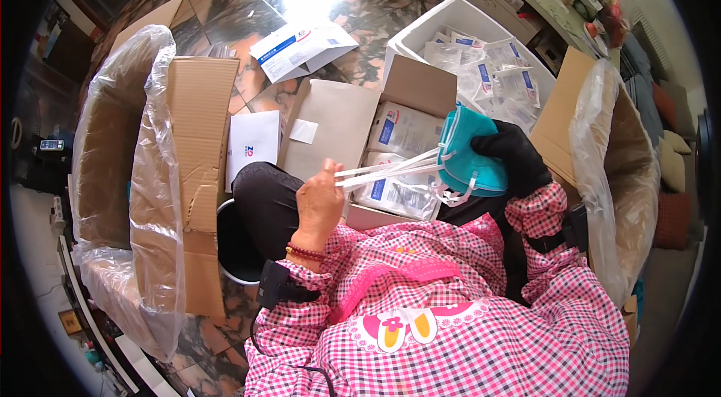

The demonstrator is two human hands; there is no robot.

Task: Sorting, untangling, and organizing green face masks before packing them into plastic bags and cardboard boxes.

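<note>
My right hand, in a black glove, grips a folded teal face mask above my lap. White elastic straps run from the mask to my bare left hand, which pinches and pulls them out to the left. Just beyond the hands sits an open cardboard box with sealed clear packets of masks in it. My sleeves are pink checked cloth.
A white tub full of packets stands behind the small box. Large cardboard boxes lined with clear plastic stand at my left and right. White envelopes lie on the marble floor. A cluttered shelf runs along the top right.
</note>
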